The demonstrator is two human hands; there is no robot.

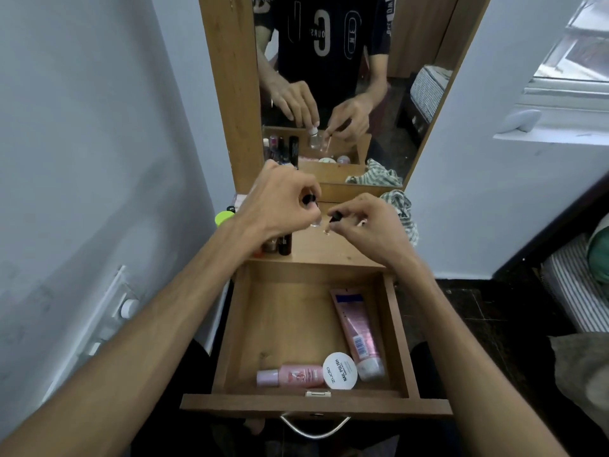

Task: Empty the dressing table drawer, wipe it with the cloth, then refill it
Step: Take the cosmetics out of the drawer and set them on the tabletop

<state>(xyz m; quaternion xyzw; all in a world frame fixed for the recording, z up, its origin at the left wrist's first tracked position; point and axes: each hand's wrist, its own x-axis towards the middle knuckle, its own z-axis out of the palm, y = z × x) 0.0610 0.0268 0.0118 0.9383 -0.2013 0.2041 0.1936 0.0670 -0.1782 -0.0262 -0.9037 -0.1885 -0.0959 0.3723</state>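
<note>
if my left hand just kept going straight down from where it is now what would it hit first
Probably the small clear bottle that the left hand already pinches from above, then the dressing table top under it. Depth is hard to judge here; the dark bottles stand just nearer.

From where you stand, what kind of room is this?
Probably a bedroom corner: a wooden dressing table with a tall mirror, cosmetics lying in its open drawer, and a striped mattress at the right.

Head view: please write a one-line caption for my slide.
Both hands hold small items over the tabletop; open drawer holds three cosmetics.
</note>
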